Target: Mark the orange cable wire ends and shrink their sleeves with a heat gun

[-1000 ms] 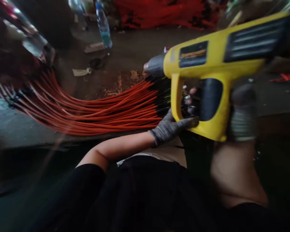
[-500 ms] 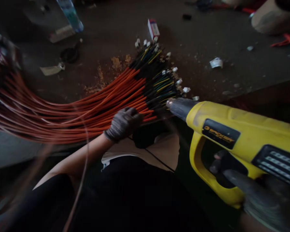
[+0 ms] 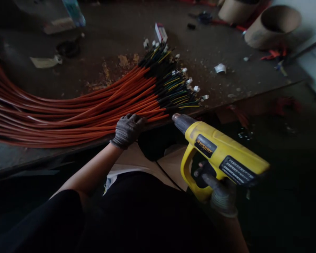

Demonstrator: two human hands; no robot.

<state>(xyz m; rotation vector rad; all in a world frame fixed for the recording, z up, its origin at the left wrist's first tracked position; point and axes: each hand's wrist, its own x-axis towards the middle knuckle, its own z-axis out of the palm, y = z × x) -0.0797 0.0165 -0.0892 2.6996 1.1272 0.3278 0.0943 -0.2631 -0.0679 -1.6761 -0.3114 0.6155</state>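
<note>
Shifted leftward since the earlier frame, the yellow plastic heat gun (image 3: 226, 146) is clamped in my right grip (image 3: 222, 195), nozzle (image 3: 183, 122) near the bench (image 3: 252, 75) edge, dark open room rightward. My knit-gloved left grip (image 3: 127, 131) closes on smooth orange cables (image 3: 105, 114).

This looks like a workshop, one for cable or wiring work. The clearest sign is the sheaf of orange cables (image 3: 94, 117) lying along a dark, grimy workbench (image 3: 116, 31) — dozens of them, their right-hand ends split into thin green, yellow and black wires tipped with pale connectors (image 3: 196, 89). Near that end of the cables, a gloved right hand (image 3: 222, 193) grips a yellow heat gun (image 3: 226, 144), a trade tool; a knitted work glove covers the left hand (image 3: 127, 130), resting on the cables' near edge. Brown crumbs (image 3: 123, 61) and scraps litter the surface just beyond the cables — and farther off, to their right, stand open cylindrical tubs (image 3: 259, 39).
</note>
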